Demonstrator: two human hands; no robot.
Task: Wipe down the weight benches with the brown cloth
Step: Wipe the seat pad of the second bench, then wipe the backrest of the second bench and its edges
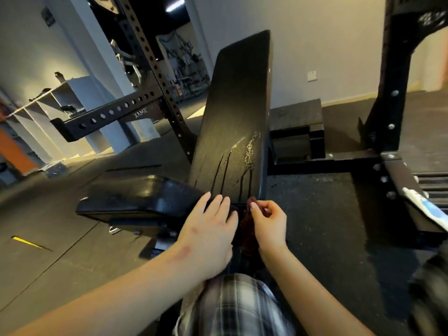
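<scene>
Here, right hand [266, 221] pinches one brown cloth [247, 227] at one bench [237, 112].

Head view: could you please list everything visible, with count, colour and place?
backrest: one, black, centre, inclined, wet streaks low down
seat: one, black, left of backrest
cloth: one, brown, below backrest, between the hands
rack: one, black, uprights behind left and at right
shelf: one, white, far left
socket: one, white, back wall
left hand: one, fingers flat where seat meets backrest
right hand: one, pinches cloth
</scene>
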